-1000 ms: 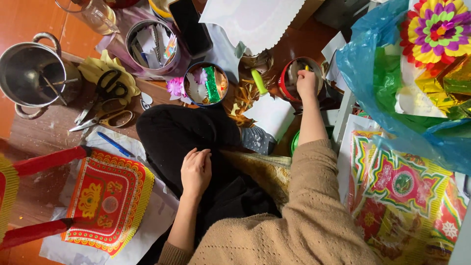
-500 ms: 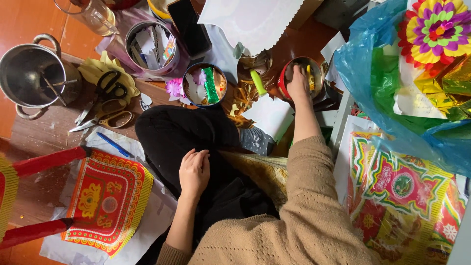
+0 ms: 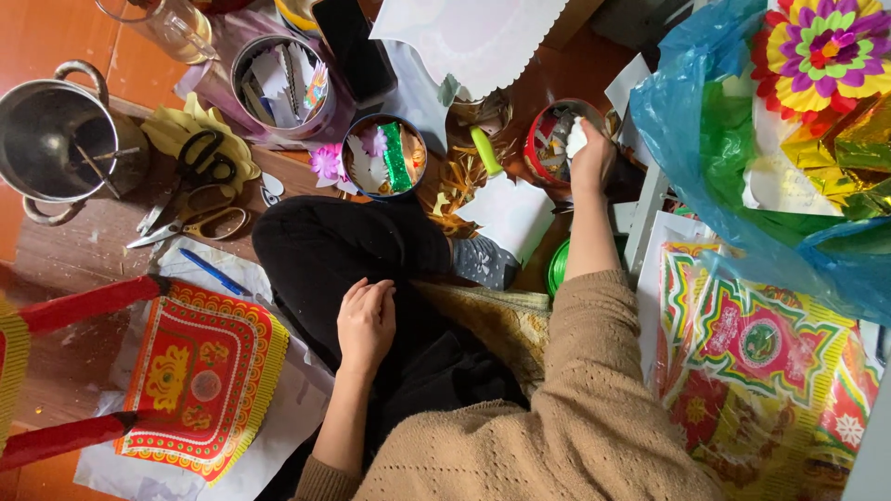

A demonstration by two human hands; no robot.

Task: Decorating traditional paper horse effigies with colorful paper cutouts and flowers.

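My right hand (image 3: 594,158) reaches out over a round red tin (image 3: 548,139) full of paper scraps and pinches a small white paper piece (image 3: 576,139) at the tin's rim. My left hand (image 3: 367,320) rests on my black-trousered knee, fingers loosely curled and holding nothing. A blue-rimmed tin (image 3: 382,158) with pink and green cut-outs stands just beyond the knee. An ornate red and yellow paper panel (image 3: 200,371) lies on white paper at the left.
Scissors (image 3: 190,195) lie on the wooden floor by a steel pot (image 3: 56,134). A silver tin (image 3: 283,83) holds paper pieces. A blue pen (image 3: 213,271) lies near the panel. A blue plastic bag (image 3: 742,186) with bright paper flowers sits right, above patterned sheets (image 3: 761,371).
My right hand dipped over the red tin and has drawn back a little with a white paper piece in its fingers. My left hand stayed on my knee.
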